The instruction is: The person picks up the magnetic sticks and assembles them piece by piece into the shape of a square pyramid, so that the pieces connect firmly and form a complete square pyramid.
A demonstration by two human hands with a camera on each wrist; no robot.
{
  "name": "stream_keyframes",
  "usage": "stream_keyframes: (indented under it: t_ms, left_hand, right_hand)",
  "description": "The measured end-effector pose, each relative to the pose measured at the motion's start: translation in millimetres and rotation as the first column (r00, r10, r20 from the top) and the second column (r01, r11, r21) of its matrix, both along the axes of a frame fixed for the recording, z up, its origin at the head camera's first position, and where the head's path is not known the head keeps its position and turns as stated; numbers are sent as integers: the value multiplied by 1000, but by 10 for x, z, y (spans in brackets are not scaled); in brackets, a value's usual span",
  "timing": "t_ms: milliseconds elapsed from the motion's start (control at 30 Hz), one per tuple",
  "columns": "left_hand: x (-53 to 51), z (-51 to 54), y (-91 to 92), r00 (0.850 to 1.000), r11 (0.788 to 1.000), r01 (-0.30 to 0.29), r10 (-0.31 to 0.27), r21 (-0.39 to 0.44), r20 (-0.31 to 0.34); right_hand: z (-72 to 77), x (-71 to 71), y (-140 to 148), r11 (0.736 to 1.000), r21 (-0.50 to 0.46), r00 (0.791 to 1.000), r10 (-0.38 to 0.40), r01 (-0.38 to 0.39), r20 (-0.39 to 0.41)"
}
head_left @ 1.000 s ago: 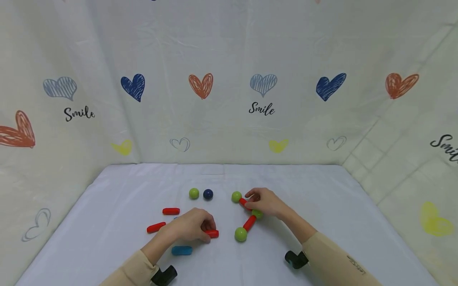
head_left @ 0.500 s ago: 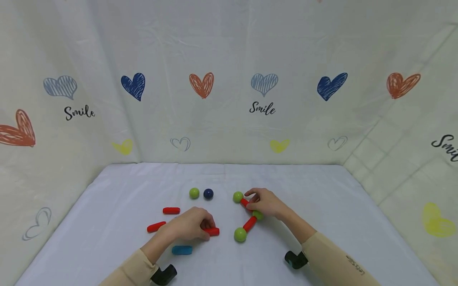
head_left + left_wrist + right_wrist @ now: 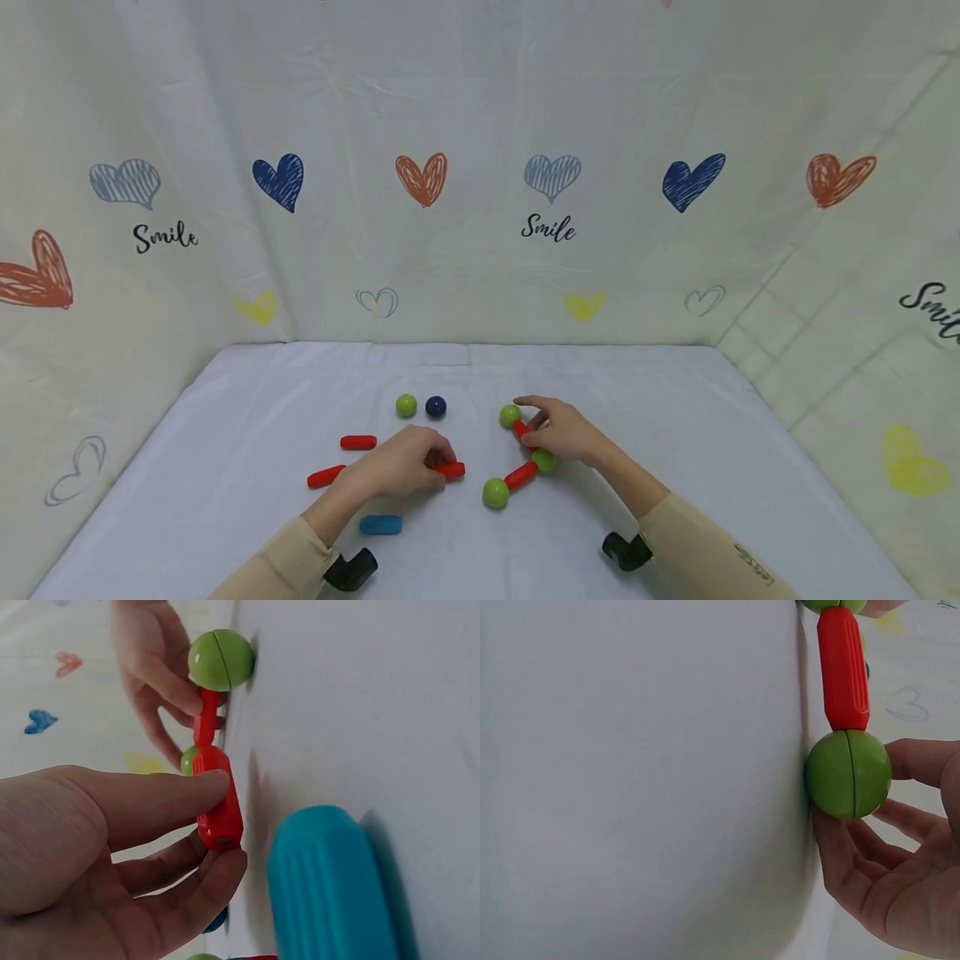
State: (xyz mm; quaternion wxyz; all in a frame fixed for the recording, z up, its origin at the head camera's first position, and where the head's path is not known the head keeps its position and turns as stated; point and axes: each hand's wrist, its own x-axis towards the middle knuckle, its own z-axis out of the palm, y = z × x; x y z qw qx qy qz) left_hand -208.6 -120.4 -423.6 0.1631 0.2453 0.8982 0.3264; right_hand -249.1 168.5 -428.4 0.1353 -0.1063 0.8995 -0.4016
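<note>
Between thumb and fingers, my left hand (image 3: 411, 462) pinches a red rod (image 3: 452, 471); the left wrist view shows a round socket in the rod's end. To the right lies a bent chain of red rods and green balls: a far ball (image 3: 510, 416), a middle ball (image 3: 544, 460) and a near ball (image 3: 496, 492). My right hand (image 3: 564, 430) grips the chain's far rod (image 3: 521, 431). Its near rod (image 3: 844, 671) joins the middle and near balls. Behind the middle ball (image 3: 848, 774), part of the right hand's grip is hidden in the right wrist view.
On the white-covered table (image 3: 637, 383) lie a loose green ball (image 3: 406, 406) and a dark blue ball (image 3: 436, 407) at the back. Two loose red rods, one farther back (image 3: 358, 442) and one nearer (image 3: 326, 477), lie left. A blue rod (image 3: 381, 525) lies nearest, below the left hand.
The left hand has shifted slightly away and to the right with its red rod. The chain has turned a little: its far ball moved right, its near ball left. Loose pieces stay put.
</note>
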Motion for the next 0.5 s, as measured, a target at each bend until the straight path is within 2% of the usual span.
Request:
stream_keyframes:
  t_ms: [300,500]
  left_hand:
    - [-97,3,91,999,999,-33,33,-11,-43]
    - [-146,15,156,997,999,-53,52,-3,-55]
  right_hand:
    - [46,67,23,1000,10,1000,-22,22,8]
    - [20,76,22,999,6,999,-46,46,-1]
